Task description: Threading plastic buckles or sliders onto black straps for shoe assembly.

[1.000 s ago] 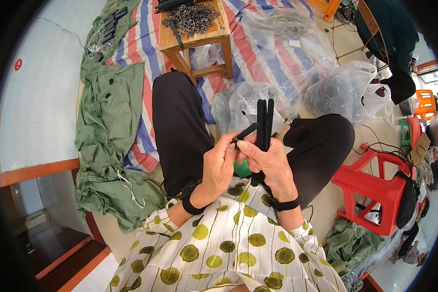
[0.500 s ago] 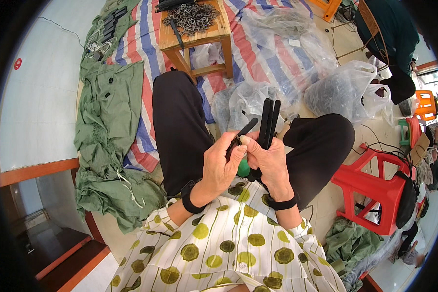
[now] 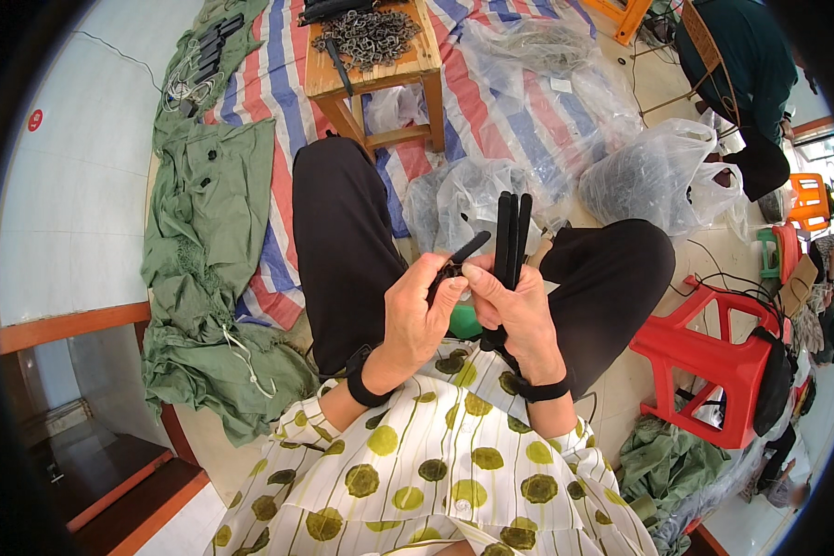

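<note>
My left hand [image 3: 411, 313] pinches a short, slim black piece [image 3: 471, 246] that slants up to the right from between thumb and fingers. At its lower end, by my fingertips, is a small dark part too fine to make out. Close against it on the right, my right hand [image 3: 525, 320] is closed round a bundle of long, narrow black strips [image 3: 513, 230] with rounded tips standing upright. Their lower ends show below the palm. The right thumb and forefinger meet at the left hand's piece. Something green [image 3: 465, 322] shows between my wrists, partly hidden.
Ahead, a wooden stool [image 3: 421, 72] bears a heap of small metal links [image 3: 369, 39] and a black tool. Clear plastic bags [image 3: 653, 176] lie on a striped sheet [image 3: 287, 69]. Green cloth [image 3: 204, 213] spreads at left; a red plastic stool [image 3: 704, 357] stands at right. Another person [image 3: 746, 69] is at far right.
The black strips in my right hand have turned slightly more upright and fanned apart a little. The piece in my left hand has tilted somewhat further to the right.
</note>
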`<state>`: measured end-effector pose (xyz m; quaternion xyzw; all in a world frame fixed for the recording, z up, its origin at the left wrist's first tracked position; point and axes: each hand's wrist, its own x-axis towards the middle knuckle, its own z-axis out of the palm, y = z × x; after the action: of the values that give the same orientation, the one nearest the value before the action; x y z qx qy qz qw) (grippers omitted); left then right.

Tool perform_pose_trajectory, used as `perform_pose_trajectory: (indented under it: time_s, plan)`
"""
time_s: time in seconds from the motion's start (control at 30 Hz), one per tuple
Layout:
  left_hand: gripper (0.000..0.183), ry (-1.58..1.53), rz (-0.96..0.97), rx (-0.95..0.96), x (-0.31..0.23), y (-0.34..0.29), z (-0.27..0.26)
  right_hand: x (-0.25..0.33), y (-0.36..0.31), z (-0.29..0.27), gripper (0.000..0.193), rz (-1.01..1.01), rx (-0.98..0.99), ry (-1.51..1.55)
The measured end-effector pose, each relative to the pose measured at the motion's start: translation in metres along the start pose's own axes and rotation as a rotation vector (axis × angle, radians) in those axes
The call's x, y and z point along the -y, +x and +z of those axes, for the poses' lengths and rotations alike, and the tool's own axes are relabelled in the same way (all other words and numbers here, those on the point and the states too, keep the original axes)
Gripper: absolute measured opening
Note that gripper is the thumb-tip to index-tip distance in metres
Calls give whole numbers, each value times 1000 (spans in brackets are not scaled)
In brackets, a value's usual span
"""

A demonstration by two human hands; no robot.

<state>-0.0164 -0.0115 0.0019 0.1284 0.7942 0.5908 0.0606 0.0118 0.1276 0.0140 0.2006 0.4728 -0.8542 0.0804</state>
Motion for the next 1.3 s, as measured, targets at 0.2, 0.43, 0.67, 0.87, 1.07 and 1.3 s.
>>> perform_pose_trajectory:
  time_s: [0.2, 0.43, 0.67, 0.87, 1.07, 1.3]
  plan:
    - [25, 80, 214, -14, 1, 3, 4, 1, 0, -4, 15, 12, 27, -21]
    - [22, -34, 14, 26, -5, 0, 3, 2, -3, 8, 12, -206, -112, -337]
    - [26, -65, -9, 8, -1, -1, 1, 0, -4, 4, 17, -233, -198, -113]
    - [26, -70, 57, 1, 1, -1, 2, 1, -3, 5, 20, -164, -117, -133]
    - [25, -42, -33, 141, 0, -3, -1, 7, 0, 1, 16, -117, -56, -225]
    - [20, -90, -206, 282, -12, -8, -3, -2, -4, 4, 17, -427, -244, -427]
